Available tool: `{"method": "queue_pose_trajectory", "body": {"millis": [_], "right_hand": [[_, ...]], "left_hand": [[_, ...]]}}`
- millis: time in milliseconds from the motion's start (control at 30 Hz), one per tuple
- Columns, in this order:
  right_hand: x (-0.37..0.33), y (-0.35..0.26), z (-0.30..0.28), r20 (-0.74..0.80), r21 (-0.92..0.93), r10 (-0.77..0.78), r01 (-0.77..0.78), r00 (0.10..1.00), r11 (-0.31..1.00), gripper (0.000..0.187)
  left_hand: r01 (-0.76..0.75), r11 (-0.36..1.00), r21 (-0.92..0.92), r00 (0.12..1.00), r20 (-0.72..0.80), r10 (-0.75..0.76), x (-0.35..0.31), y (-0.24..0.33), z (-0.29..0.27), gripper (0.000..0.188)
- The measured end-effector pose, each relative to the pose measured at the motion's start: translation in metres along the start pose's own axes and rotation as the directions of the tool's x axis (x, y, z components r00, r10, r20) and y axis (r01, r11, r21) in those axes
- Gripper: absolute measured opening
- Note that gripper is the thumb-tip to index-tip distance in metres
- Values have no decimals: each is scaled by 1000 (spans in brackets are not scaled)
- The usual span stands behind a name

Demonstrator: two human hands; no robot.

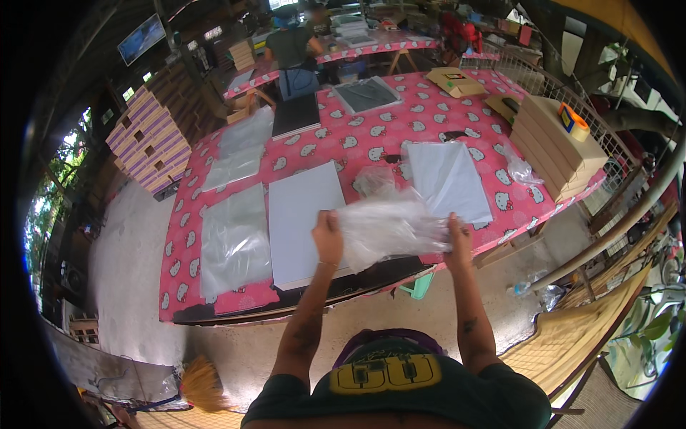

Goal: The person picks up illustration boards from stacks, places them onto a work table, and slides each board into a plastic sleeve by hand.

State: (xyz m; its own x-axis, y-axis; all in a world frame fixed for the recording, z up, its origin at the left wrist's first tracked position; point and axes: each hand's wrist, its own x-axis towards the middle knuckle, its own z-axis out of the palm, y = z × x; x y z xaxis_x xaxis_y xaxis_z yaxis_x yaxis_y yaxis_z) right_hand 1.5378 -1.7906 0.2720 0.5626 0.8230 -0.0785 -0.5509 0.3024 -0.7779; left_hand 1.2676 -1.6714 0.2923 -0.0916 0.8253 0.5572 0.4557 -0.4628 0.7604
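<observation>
Between my two hands a clear plastic bag is stretched out above the near edge of the table, slightly blurred. My left hand is closed on its left end, and my right hand grips its right end. Just left of the bag lies a stack of white sheets, partly hidden by my left hand. Beyond my right hand rests a white sheet in a clear sleeve. Farther left are flat clear bags in a pile.
A pink patterned cloth covers the table. Stacked brown boxes carry a tape roll at the right. Black sheets lie at the far side, near a standing person. Purple-striped cartons stand left; a broom lies below.
</observation>
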Motion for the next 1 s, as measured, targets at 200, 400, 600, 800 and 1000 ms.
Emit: {"method": "queue_pose_trajectory", "body": {"millis": [200,400,600,800,1000], "right_hand": [[9,-61,-74,-199,158,-146,179,969,971,27],[-16,-67,-65,-108,-41,-164,160,981,986,27],[-26,-21,-4,13,35,-31,31,999,999,29],[-48,-33,16,332,-377,140,-4,933,926,31],[-48,-45,52,294,-435,58,80,954,897,18]], "left_hand": [[285,901,-328,872,-302,-386,75,-70,-86,29],[-288,942,171,660,-677,325,114,71,-60,23],[-447,835,320,721,682,125,54,-56,57,26],[226,827,-515,568,759,318,-32,70,71,40],[108,951,-290,752,649,113,-26,81,23,16]]}}
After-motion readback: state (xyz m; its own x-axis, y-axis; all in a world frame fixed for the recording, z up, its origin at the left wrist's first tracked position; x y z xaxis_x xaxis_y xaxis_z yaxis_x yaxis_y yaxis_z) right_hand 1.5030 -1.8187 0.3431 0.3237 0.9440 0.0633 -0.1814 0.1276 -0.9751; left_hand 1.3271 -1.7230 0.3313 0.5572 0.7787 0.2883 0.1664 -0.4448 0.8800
